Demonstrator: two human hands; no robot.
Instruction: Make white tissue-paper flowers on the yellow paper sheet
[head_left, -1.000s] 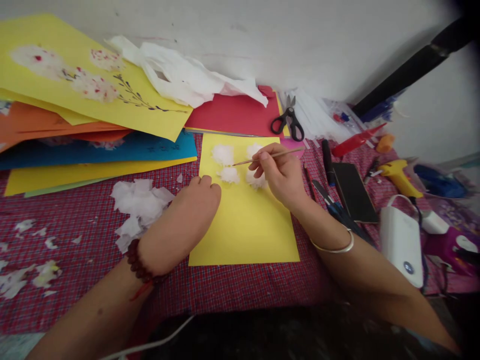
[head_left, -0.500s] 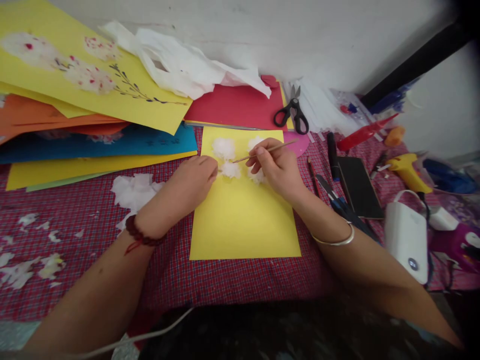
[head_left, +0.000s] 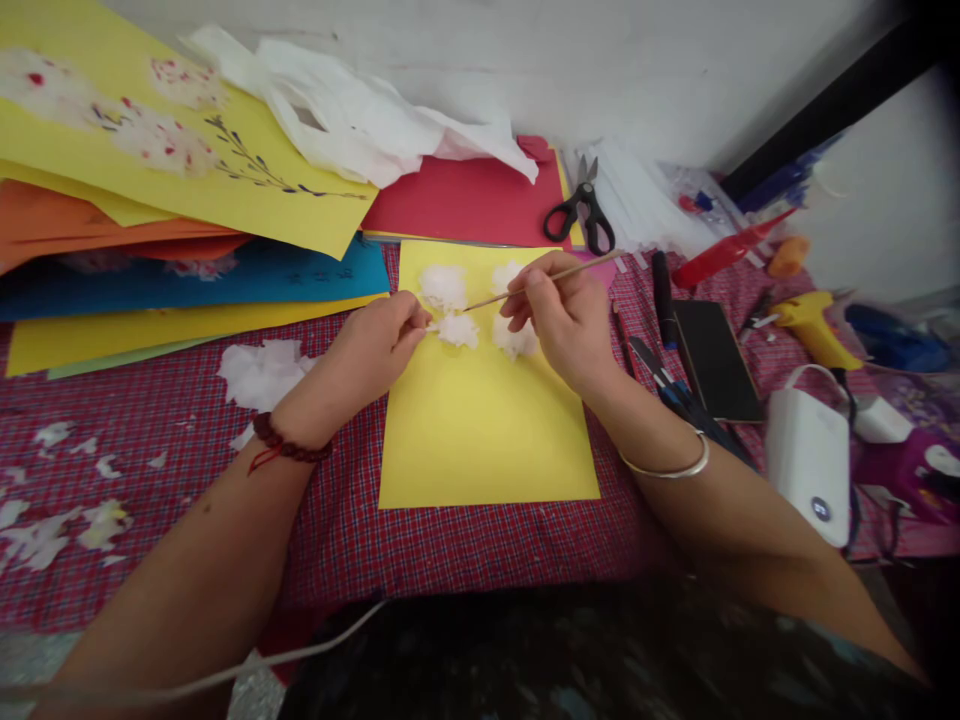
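A yellow sheet [head_left: 480, 420] lies in front of me on the red checked cloth, with three white tissue tufts near its top. My right hand [head_left: 564, 320] grips a thin wooden stick [head_left: 551, 277] like a pen, its tip touching the middle tuft [head_left: 459, 330]. My left hand [head_left: 375, 345] is closed in a pinch, fingertips on the left edge of that same tuft. A second tuft [head_left: 444, 285] sits just above, and a third tuft [head_left: 516, 340] is partly hidden under my right hand.
Stacked coloured sheets [head_left: 187, 260] and crumpled white tissue [head_left: 360, 120] fill the back left. Loose tissue bits [head_left: 262, 375] lie left of the sheet. Black scissors [head_left: 581, 210], pens, a dark phone [head_left: 712, 360], a yellow glue gun [head_left: 814, 325] and a white box [head_left: 810, 465] crowd the right.
My left hand has moved up from resting at the sheet's left edge to pinch the middle tuft. The right hand stays at the tufts with the stick.
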